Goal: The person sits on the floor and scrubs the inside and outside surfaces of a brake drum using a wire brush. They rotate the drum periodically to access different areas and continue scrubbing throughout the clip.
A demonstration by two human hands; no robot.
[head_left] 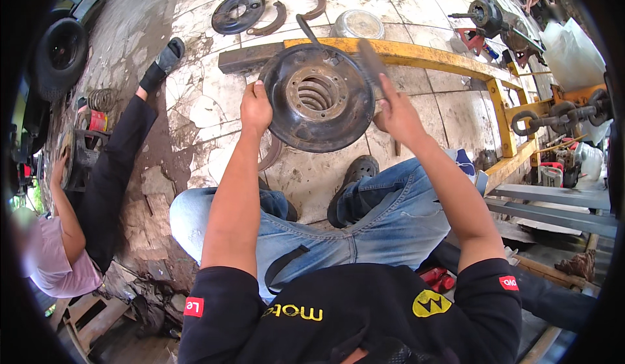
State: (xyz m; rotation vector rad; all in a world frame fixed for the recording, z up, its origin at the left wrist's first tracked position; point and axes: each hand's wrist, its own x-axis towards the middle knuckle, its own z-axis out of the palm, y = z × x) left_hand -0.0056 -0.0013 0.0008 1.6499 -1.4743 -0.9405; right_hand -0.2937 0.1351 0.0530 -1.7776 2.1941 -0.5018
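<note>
A round, black, greasy brake backing plate (283,122) is tilted up in front of me, a bare ring of small holes around its open centre. My left hand (256,109) is closed on its left rim. Through the central hole a rusty coil spring (314,93) shows. At the plate's right edge, my right hand (398,115) is closed around a long, flat, dark tool (372,59), index finger stretched along it. Blur hides the tool's exact kind. Beyond the plate lie a second backing plate (229,19) with a cable and curved brake shoes (272,20).
A yellow steel frame (416,55) runs behind the plate and down the right, with a heavy chain (563,118). A round metal cover (360,27) lies on the tiles. At left, another person (65,240) sits with one leg stretched out, near a tyre (63,50).
</note>
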